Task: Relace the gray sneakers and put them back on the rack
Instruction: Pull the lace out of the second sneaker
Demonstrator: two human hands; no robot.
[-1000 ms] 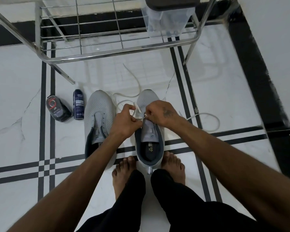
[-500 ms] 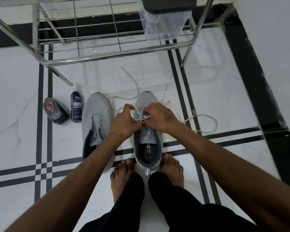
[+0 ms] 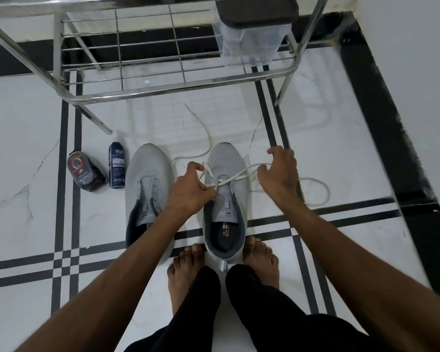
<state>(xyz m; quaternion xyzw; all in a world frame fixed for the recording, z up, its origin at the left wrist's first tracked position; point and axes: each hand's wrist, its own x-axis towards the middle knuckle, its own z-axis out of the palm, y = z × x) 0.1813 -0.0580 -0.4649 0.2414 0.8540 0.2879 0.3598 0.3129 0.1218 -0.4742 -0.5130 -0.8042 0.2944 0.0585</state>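
sneakers, gray, stand side by side on the white marble floor (image 3: 341,158), toes toward twelve o'clock. the right sneaker (image 3: 226,174) sits between the bare feet (image 3: 186,270), its heel at their toes. the left hand (image 3: 191,191) is at the shoe's nine o'clock side, fingers curled and pinching the white lace (image 3: 229,179) where it crosses over the tongue. the right hand (image 3: 280,176) is out at three o'clock of the shoe, clear of its edge, fingers hooked around the lace strand drawn taut across the toe box. a slack loop of lace lies on the floor at four o'clock of that hand, another tail curls toward twelve. the left sneaker (image 3: 148,189) is just beside at nine o'clock, unlaced, partly under the left forearm. a spray bottle (image 3: 117,165) and a dark polish bottle (image 3: 85,172) lie farther out at nine. the metal rack (image 3: 163,85) spans twelve o'clock, its front rail well apart from the toes, a clear container (image 3: 252,44) on its right end. open tiles stretch at two o'clock up to the black border (image 3: 381,118).
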